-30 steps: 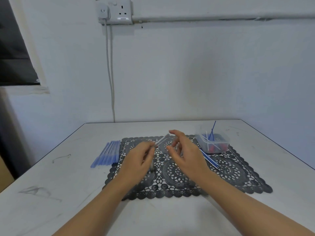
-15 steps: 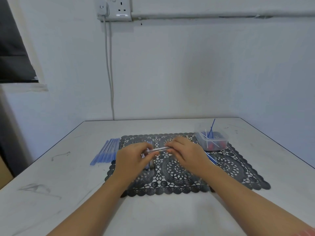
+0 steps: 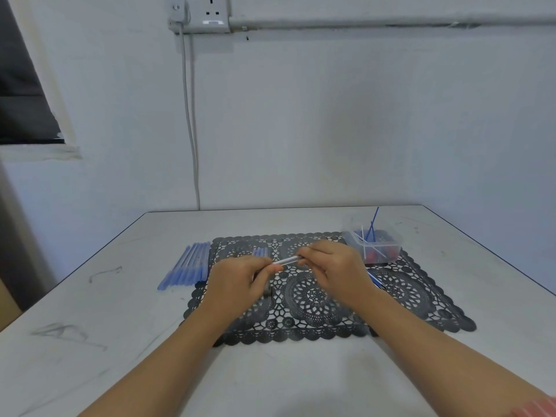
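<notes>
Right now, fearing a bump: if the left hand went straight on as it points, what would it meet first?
Probably the right hand, which pinches the far end of the same pen barrel.

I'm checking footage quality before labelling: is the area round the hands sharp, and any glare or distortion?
Head view: soft, even light, no glare; left hand and right hand slightly blurred where they pinch the clear pen barrel; wide-angle lens slants the window frame at left.

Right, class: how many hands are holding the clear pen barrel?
2. The left hand grips the clear pen barrel at its left end; the right hand pinches its right end, both above the black lace mat. No others visible.
</notes>
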A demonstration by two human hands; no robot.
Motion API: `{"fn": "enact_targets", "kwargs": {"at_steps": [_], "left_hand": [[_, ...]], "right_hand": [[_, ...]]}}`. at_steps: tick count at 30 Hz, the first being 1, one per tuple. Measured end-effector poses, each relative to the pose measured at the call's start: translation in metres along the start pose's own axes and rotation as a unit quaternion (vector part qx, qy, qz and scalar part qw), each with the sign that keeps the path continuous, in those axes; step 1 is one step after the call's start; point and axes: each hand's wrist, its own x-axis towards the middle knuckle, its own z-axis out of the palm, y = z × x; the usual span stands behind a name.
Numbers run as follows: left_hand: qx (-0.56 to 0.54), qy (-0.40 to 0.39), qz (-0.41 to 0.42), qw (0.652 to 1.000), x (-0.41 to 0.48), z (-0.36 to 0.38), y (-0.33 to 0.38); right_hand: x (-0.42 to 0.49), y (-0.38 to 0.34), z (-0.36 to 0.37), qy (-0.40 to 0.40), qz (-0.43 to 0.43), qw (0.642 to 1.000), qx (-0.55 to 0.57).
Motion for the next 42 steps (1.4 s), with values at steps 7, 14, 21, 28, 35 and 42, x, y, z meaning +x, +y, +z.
{"fn": "enact_targets", "kwargs": {"at_steps": [7, 14, 21, 28, 35, 42], "left_hand": [[0.014, -0.009, -0.013, 1.000, 0.000, -0.001, -0.002], [0.009, -0.029, 0.000, 1.000, 0.000, -0.002, -0.006], [0.004, -0.020, 0.026, 0.999, 0.000, 0.000, -0.008], [0.032, -0.008, 0.023, 0.999, 0.000, -0.002, -0.010], [0.039, 0.004, 0.018, 0.999, 0.000, 0.000, -0.016], [0.043, -0.007, 0.003, 0.999, -0.001, 0.001, -0.018]], "right_hand": [[0.000, -0.006, -0.001, -0.026, 0.063, 0.995, 0.078], [0.000, -0.006, 0.003, -0.040, 0.054, 0.993, 0.094], [0.000, -0.008, 0.003, -0.081, 0.088, 0.991, 0.056], [-0.001, -0.009, 0.005, -0.120, 0.098, 0.987, 0.037], [0.001, -0.013, 0.002, -0.087, 0.077, 0.992, 0.058], [0.001, -0.010, 0.003, -0.080, 0.071, 0.993, 0.054]]}}
